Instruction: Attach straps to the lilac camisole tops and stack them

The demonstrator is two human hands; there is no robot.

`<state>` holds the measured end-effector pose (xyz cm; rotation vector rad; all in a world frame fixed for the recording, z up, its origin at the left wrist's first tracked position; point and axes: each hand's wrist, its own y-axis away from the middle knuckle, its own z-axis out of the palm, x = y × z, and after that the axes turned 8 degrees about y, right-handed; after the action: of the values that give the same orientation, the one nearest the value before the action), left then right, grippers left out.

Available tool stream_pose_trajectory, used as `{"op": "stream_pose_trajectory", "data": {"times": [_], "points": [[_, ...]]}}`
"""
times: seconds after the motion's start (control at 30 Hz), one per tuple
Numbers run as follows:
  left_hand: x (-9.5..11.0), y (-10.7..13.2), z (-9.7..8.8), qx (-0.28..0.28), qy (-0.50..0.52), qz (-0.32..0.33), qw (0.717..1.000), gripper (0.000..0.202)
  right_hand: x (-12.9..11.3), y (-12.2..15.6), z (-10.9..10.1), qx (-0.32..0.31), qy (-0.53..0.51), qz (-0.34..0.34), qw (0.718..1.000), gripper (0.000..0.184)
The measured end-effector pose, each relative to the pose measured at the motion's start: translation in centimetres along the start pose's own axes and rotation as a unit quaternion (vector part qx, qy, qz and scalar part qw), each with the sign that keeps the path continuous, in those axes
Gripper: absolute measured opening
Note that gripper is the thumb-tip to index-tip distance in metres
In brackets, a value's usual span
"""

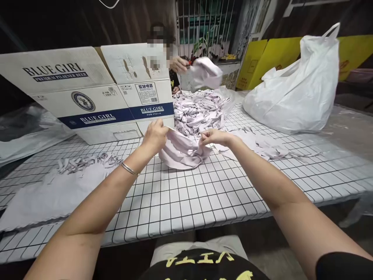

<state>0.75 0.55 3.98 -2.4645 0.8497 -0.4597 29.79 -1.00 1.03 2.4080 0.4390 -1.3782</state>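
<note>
A pale pink piece of fabric (183,155) hangs between my two hands, sagging in the middle just over the checked tablecloth. My left hand (155,136) is closed on its upper left edge, the fingers curled over it. With thumb and fingertips, my right hand (212,138) pinches its right side. Behind it lies a large heap of the same pale pink fabric strips (201,109). More flat fabric pieces with thin strips (256,144) lie to the right of my right hand. At the left rests a stack of pale fabric pieces (67,186) with curled ties along its far edge.
A white cardboard box (99,97) stands open at the back left. A full white plastic bag (294,89) sits at the right, before yellow cardboard (256,62). Across the table, a co-worker's hand (179,64) holds up another pale piece (206,74), blurred. The checked tablecloth (186,206) covers the table.
</note>
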Motion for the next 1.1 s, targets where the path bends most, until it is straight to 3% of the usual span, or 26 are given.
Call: {"op": "stream_pose_trajectory", "data": {"times": [0.1,0.17,0.3,0.37,0.47,0.53,0.67,0.73,0.83,0.9,0.97,1.03,1.1], "points": [[0.5,-0.9,-0.8,0.050,-0.013,0.000,0.999,0.015,0.0,0.5,0.6,0.020,-0.014,-0.001,1.000,0.033],[1.2,-1.6,-1.5,0.076,0.009,0.014,0.997,0.010,-0.5,-0.1,1.7,0.062,0.003,-0.030,0.998,0.036],[3.0,-2.9,-3.2,0.087,0.058,0.053,0.993,0.021,-3.3,-3.2,4.4,0.091,-0.010,-0.198,0.976,0.058],[3.6,-3.4,-4.2,0.060,0.067,0.084,0.992,0.024,-4.9,-5.1,5.4,0.091,-0.024,-0.248,0.964,0.055],[3.7,-3.6,-6.0,0.029,0.035,0.130,0.990,0.030,-6.1,-7.2,6.3,0.108,-0.015,-0.218,0.970,0.033],[3.3,-3.7,-7.1,0.039,0.021,0.144,0.989,0.034,-5.8,-7.6,6.6,0.119,-0.022,-0.196,0.973,0.031],[2.4,-3.7,-8.6,0.081,0.044,0.140,0.986,0.035,-4.1,-6.4,7.5,0.002,-0.104,-0.182,0.978,0.046],[2.2,-3.7,-8.9,0.095,0.048,0.138,0.985,0.034,-3.6,-5.5,8.4,-0.007,-0.149,-0.160,0.976,0.044],[2.6,-3.7,-8.8,0.102,0.051,0.139,0.984,0.033,-3.7,-4.4,10.5,0.069,-0.207,-0.163,0.962,0.050],[2.8,-3.7,-8.6,0.097,0.050,0.144,0.983,0.032,-4.0,-4.2,11.9,0.075,-0.167,-0.166,0.969,0.049],[2.5,-3.5,-8.7,0.092,0.042,0.149,0.984,0.032,-4.0,-4.1,12.5,0.111,-0.085,-0.144,0.980,0.036],[1.4,-3.1,-9.1,0.089,0.021,0.142,0.986,0.032,-3.5,-3.8,11.8,0.194,-0.010,-0.094,0.976,0.020],[-0.5,-2.4,-9.6,0.086,-0.030,0.104,0.990,0.035,-2.8,-3.2,10.0,0.268,0.089,-0.028,0.959,0.020]]}}
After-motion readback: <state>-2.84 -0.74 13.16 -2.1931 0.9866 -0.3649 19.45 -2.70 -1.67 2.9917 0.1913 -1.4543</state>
